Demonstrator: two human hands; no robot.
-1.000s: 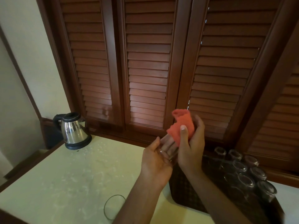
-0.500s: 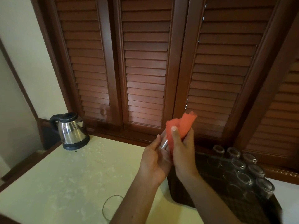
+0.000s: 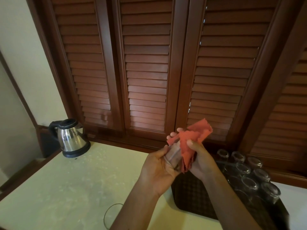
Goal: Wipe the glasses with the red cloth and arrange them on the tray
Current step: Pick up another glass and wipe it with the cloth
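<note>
My left hand point(image 3: 157, 170) grips a clear glass point(image 3: 173, 156) held in the air above the counter, fingers wrapped round it from behind. My right hand point(image 3: 201, 161) holds the red cloth point(image 3: 189, 143) against the glass, thumb pressed on the cloth; the cloth covers the glass's right side and fans out above it. Below and to the right lies a dark checked tray point(image 3: 194, 195). Several clear glasses point(image 3: 247, 178) stand upside down in rows on its right half.
A steel electric kettle point(image 3: 71, 138) stands at the back left of the pale counter point(image 3: 74, 188). A thin dark cable loop point(image 3: 110, 213) lies near the counter's front edge. Brown louvred shutters point(image 3: 147, 67) close off the back.
The cloth has spread out and shifted right over the glass. Both hands have turned the glass a little and sit slightly lower in view.
</note>
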